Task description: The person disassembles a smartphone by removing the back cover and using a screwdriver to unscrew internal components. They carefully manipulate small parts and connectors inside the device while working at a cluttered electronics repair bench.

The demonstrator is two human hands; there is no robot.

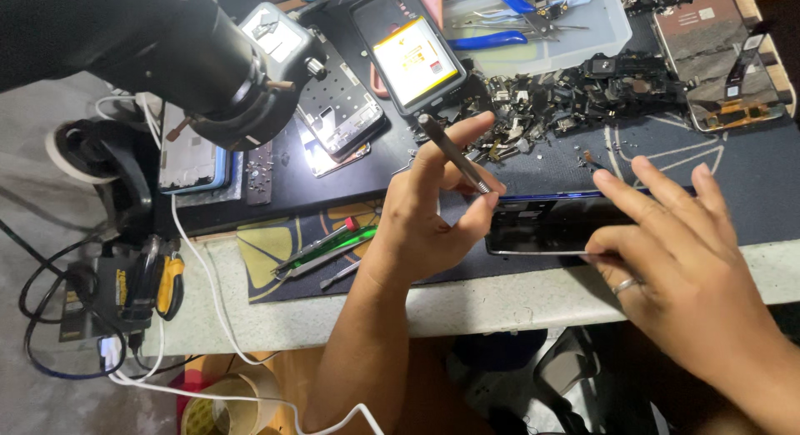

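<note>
Nearest the camera: roll of tan tape (229,406) on the floor under the bench edge, white cable (200,272) running up past it to the bench top

Left hand (429,206) raised over the dark work mat (733,172), thumb and forefinger pinched round a slim grey metal screwdriver (454,154), tip pointing down toward the phone's top edge. The pen-style hold looks chosen for fine control, other fingers curled loosely

Right hand (667,260), ring on one finger, lies flat with fingers spread on the right end of a black slab phone with glossy back (546,225). It presses down rather than closing round it, likely to pin it against the mat. Phone sits at the near edge of the mat, between the two hands, touching the right one

Left of that: green-handled tweezers and a thin probe (325,247) loose on a yellow-patterned mat, within reach. Yellow-and-black tool (169,285) by the tangled black cables at far left

Mid bench: black microscope body (192,56) hanging over the left side, a bare grey phone frame (337,102) under its lens, a blue-edged phone (193,156) face down beside it. A lit phone with orange-white screen (414,56) is propped up and angled toward the person, probably for reference

Heap of small black salvaged phone parts (567,93) strewn loose across the mat, not in any bin

Far edge: clear plastic tray (604,22) holding blue-handled pliers (492,39) and thin metal tools. At far right a wooden-rimmed box (771,56) holding an opened phone panel, brown back, with flex cables
</note>
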